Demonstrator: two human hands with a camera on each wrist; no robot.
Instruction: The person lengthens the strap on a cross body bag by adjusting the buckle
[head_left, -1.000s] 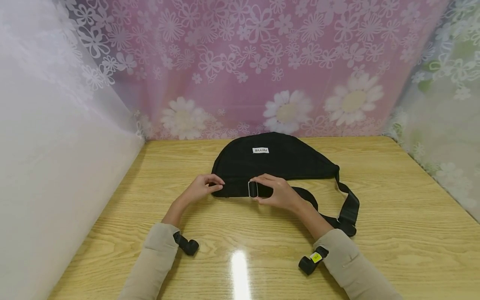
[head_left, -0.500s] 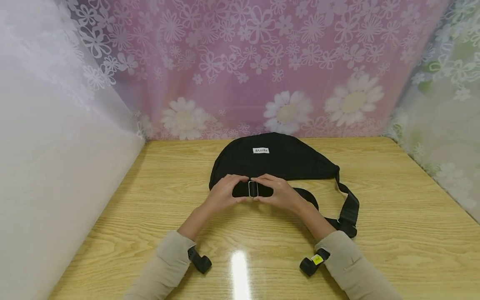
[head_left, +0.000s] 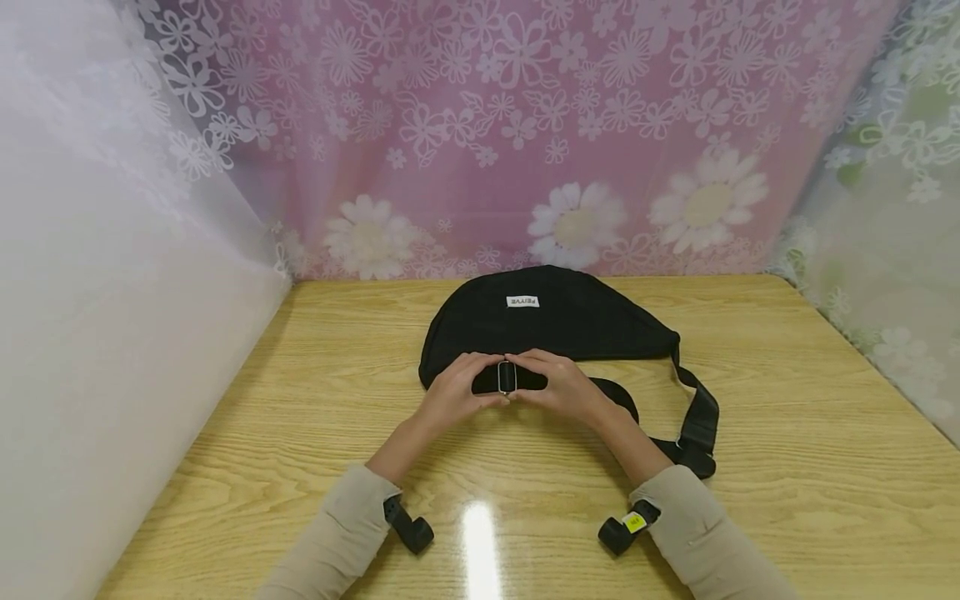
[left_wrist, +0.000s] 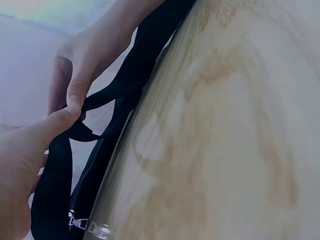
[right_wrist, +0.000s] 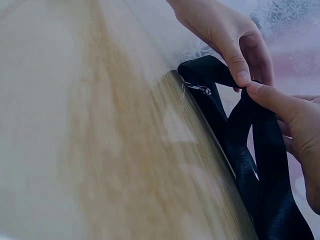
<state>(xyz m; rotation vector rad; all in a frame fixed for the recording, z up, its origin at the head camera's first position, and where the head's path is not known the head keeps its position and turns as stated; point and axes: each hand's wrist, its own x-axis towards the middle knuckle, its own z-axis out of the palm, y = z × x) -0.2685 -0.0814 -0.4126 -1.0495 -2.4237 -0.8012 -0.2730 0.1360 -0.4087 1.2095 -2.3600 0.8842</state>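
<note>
A black waist bag (head_left: 555,325) with a white label (head_left: 522,302) lies on the table. At its near edge, both hands meet at a metal strap slider (head_left: 507,377) threaded on the black strap (left_wrist: 52,185). My left hand (head_left: 452,390) pinches the slider's left side between thumb and fingers. From the right, my right hand (head_left: 564,387) pinches the same slider, the two thumbs nearly tip to tip. The wrist views show the strap looped above the bag's zipper, whose metal pull (right_wrist: 198,88) hangs at the edge. The fingers behind the strap are partly hidden.
The rest of the strap (head_left: 701,417) curves over the wooden table (head_left: 360,333) at the right, ending in a dark folded bunch (head_left: 697,458). A floral curtain (head_left: 480,167) hangs behind, with a pale sheet (head_left: 135,275) at the left.
My left hand has moved right from the bag's left corner to the slider and now pinches it. The right hand has kept its grip there. The bag has barely moved.
</note>
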